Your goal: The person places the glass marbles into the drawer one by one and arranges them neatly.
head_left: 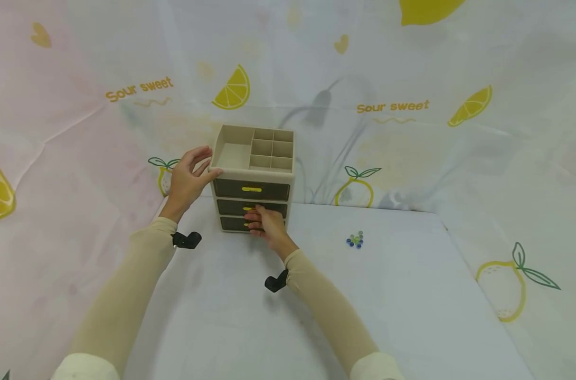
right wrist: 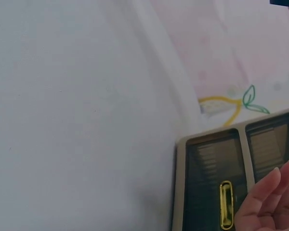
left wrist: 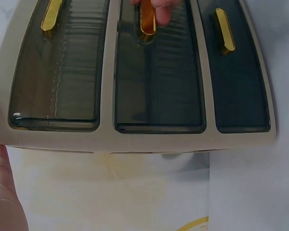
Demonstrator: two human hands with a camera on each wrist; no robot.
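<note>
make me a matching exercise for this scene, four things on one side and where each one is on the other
Things:
1. left hand
2. right hand
3. small cluster of blue and green beads
4. beige plastic three-drawer organiser

Places:
A. alone on the white tabletop, right of the organiser
B. at the yellow handle of the middle drawer
C. on the organiser's upper left corner
D. at the table's back edge

Pairs: 1-C, 2-B, 3-A, 4-D

Soft, even, bright light fills the head view, washing the lemon-print cloth [head_left: 411,105] pale. The arms and the drawer organizer [head_left: 253,179] throw faint, diffuse shadows onto the table [head_left: 411,295] and backdrop. Straight lines bow toward the edges. In the left wrist view the dark drawer fronts [left wrist: 154,72] carry rippled reflections. The right wrist view is hazy, its fingers [right wrist: 267,202] slightly soft.
</note>
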